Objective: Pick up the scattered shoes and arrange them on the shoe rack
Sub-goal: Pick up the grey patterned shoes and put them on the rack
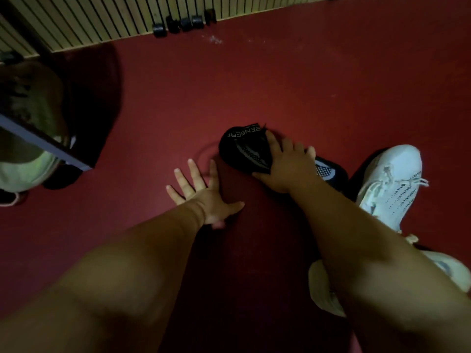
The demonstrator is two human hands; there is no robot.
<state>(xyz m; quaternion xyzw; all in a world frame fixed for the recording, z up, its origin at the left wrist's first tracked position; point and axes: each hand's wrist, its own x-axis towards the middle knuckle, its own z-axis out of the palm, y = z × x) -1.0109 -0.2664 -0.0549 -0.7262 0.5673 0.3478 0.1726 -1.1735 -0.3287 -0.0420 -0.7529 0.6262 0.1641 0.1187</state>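
A black knit shoe with a grey mesh side patch and white lettering lies on the red floor at centre. My right hand lies over its middle, fingers curled around the upper. My left hand hovers open just left of the shoe, fingers spread and palm down, touching nothing. A white laced sneaker lies to the right of the black shoe. Another pale shoe shows partly under my right forearm. At the left edge stands the shoe rack, with a pale green shoe on it.
A slatted wooden wall runs along the back, with several dark castor wheels at its foot. Open red floor spreads between the wall and the shoes. A dark shadowed shape lies beside the rack.
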